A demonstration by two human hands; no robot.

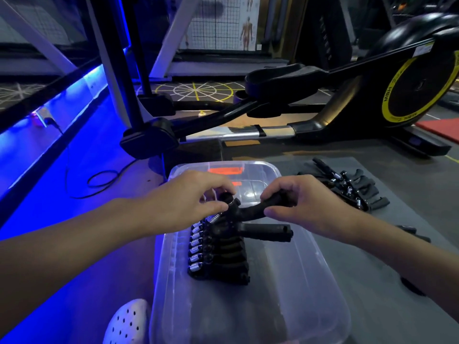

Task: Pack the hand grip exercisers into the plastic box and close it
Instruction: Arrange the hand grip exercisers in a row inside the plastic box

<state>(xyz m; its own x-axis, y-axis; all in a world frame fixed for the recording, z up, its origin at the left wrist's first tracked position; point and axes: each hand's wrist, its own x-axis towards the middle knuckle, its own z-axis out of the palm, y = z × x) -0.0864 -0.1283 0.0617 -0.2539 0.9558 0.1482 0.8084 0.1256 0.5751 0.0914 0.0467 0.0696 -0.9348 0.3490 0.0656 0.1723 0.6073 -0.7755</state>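
A clear plastic box lies on the floor in front of me. Inside it, along the left side, several black hand grip exercisers with steel springs stand packed in a row. Both hands hold one more black exerciser above the far end of that row. My left hand pinches its spring end. My right hand grips its upper handle; the lower handle sticks out to the right. A loose pile of more exercisers lies on the grey mat to the right.
The box's clear lid lies just beyond the box. A black and yellow elliptical trainer stands behind. A white perforated shoe is at the bottom left. A cable loops on the blue-lit floor at left.
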